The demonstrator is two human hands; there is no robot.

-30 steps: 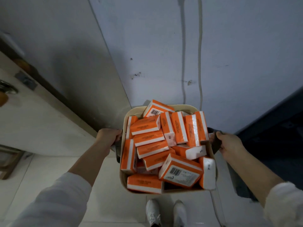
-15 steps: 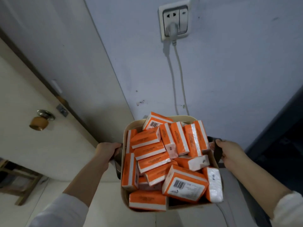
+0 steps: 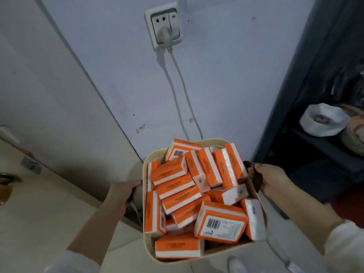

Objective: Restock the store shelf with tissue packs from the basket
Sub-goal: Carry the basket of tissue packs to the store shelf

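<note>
I carry a cream basket point(image 3: 214, 258) in front of me, heaped with several orange-and-white tissue packs point(image 3: 220, 223). My left hand point(image 3: 123, 191) grips the dark handle on the basket's left side. My right hand point(image 3: 272, 179) grips the dark handle point(image 3: 256, 179) on its right side. A dark shelf unit point(image 3: 323, 134) stands at the right, just beyond my right hand.
A pale wall with a socket point(image 3: 164, 26) and two hanging cables point(image 3: 183, 91) faces me. A light door with a round knob point(image 3: 6, 186) is at the left. A white stack of plates or bowls point(image 3: 323, 121) sits on the dark shelf. My shoe point(image 3: 237, 265) shows below.
My view has lifted and turned right: the socket sits lower in frame, the dark shelf with its white stack has come into sight, and the basket stays held in both hands.
</note>
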